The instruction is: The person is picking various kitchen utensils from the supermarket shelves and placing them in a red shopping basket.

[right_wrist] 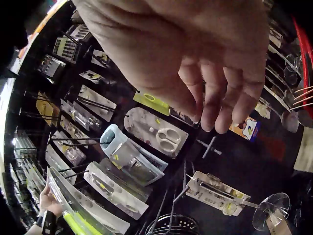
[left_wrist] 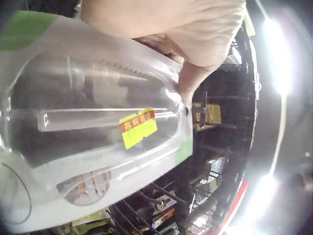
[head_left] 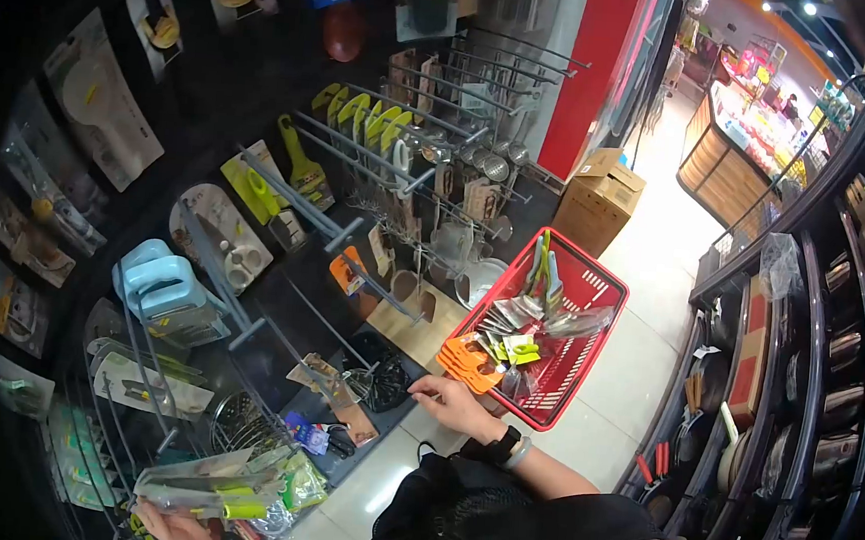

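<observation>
At the lower left my left hand point(head_left: 174, 528) grips a clear blister pack point(head_left: 198, 496) by its end. The pack holds a kitchen tool with a lime-green handle point(head_left: 243, 510); its kind is unclear. In the left wrist view, a yellow price sticker point(left_wrist: 138, 128) shows on the pack's clear plastic, and the thumb presses its edge. My right hand point(head_left: 463, 411) holds nothing, its fingers loosely bent, beside a red shopping basket point(head_left: 607, 282). Inside the basket lie orange-carded packs point(head_left: 471, 363) and several green-handled tools. In the right wrist view the right hand's fingers point(right_wrist: 212, 105) hang down.
Hooks on the dark display wall hold light-blue handled goods point(head_left: 166, 281), green-handled tools point(head_left: 363, 115) and ladles point(head_left: 490, 162). A cardboard box point(head_left: 598, 201) stands behind the basket on the tiled floor. Shelves of pans point(head_left: 740, 457) line the right side.
</observation>
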The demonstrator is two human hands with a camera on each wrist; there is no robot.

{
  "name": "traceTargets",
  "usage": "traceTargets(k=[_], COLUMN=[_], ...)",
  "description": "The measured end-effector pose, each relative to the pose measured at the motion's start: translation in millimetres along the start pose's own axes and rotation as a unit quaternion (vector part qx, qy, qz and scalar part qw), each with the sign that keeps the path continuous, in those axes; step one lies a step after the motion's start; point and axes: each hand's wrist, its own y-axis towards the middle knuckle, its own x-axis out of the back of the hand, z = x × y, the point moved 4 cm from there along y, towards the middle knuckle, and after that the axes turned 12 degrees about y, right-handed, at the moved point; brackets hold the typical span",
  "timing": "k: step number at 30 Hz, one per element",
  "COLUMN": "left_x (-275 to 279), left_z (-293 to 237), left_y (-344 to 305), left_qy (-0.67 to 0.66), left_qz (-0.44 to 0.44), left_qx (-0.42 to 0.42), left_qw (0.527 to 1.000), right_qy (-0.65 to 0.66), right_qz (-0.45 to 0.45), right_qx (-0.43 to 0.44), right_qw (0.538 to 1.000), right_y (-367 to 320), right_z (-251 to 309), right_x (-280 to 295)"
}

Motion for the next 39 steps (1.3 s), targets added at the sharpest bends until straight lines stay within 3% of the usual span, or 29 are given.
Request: traceTargets(k=[1,2,3,6,8,9,10,11,12,14,15,16,18,20,22,24,26,28,31,33,34,36,39], left_x=[0.1,-5.7,-8.0,-19.6,-48.0,-73.1,-101.0,-141.7,-160.3,-201.1,-219.0,-236.7,-273.6,-303.2,-335.4,-368.6,-394.8,-402.9,-402.4,-403.8,-401.4,-396.3,-383.2], left_z=[-16.3,-30.3,-37.7,-52.6,-88.3,-106.9,-127.9,-192.7,-192.1,-208.9,-220.4,-232.8,-257.9,-281.8,-306.9,-332.2,-367.3,-390.1,-391.0,-363.8,-353.8,-328.9,-313.1], left_y=[1.3,-5.7,-13.7,-36.5,-43.5,-48.6,-52.7,-46.3,-51.6,-57.5,-60.7,-64.7,-74.0,-83.4,-92.6,-106.2,-112.4,-117.9,-125.8,-138.3,-143.5,-150.9,-153.6], left_qy=[-0.148,-0.287,-0.296,-0.287,-0.248,-0.231,-0.213,-0.219,-0.178,-0.205,-0.205,-0.205,-0.245,-0.249,-0.287,-0.302,-0.238,-0.213,-0.221,-0.225,-0.226,-0.191,-0.159], left_qz=[-0.006,-0.015,0.003,0.043,0.083,0.139,0.195,0.310,0.277,0.362,0.397,0.432,0.496,0.510,0.556,0.619,0.594,0.564,0.574,0.610,0.611,0.611,0.602], left_qx=[0.160,0.313,0.280,0.292,0.268,0.267,0.266,0.255,0.210,0.188,0.170,0.151,0.100,0.035,0.028,0.054,-0.083,-0.135,-0.130,-0.039,-0.039,0.045,0.077], left_qw=[0.976,0.905,0.913,0.911,0.927,0.925,0.920,0.889,0.920,0.890,0.879,0.865,0.827,0.823,0.780,0.723,0.764,0.786,0.777,0.758,0.758,0.767,0.779], right_qy=[-0.001,-0.002,-0.001,-0.001,0.005,0.028,0.038,0.040,0.038,0.046,0.055,0.055,0.062,0.020,-0.025,-0.108,-0.136,-0.158,-0.147,-0.148,-0.148,-0.164,-0.194], right_qz=[0.003,0.009,0.010,0.029,0.116,0.141,0.157,0.161,0.169,0.195,0.235,0.229,0.201,0.162,0.040,-0.027,-0.110,-0.191,-0.330,-0.395,-0.396,-0.488,-0.508], right_qx=[-0.005,-0.009,-0.010,0.003,0.071,0.066,0.086,0.137,0.188,0.234,0.173,0.172,0.164,0.178,0.220,0.181,0.193,0.156,0.103,0.059,0.059,0.079,0.038], right_qw=[1.000,1.000,1.000,1.000,0.991,0.987,0.983,0.977,0.967,0.951,0.955,0.956,0.964,0.970,0.974,0.977,0.966,0.956,0.927,0.905,0.904,0.854,0.839], right_y=[-0.3,0.8,2.1,7.0,8.8,6.2,5.6,0.8,-1.1,-11.0,-17.4,-22.3,-31.3,-39.2,-49.3,-57.4,-66.4,-79.6,-100.3,-111.7,-113.0,-118.5,-117.2], right_z=[2.8,5.2,3.9,0.8,8.3,79.0,99.0,117.1,135.1,161.8,178.9,179.6,177.2,170.0,171.1,174.3,176.7,171.0,142.9,114.6,98.9,73.2,35.7], right_x=[4.3,7.1,10.2,13.2,10.9,16.5,12.8,15.2,11.4,10.9,15.0,19.0,27.6,45.7,76.7,106.5,137.1,167.3,217.2,246.8,255.3,272.1,285.9])
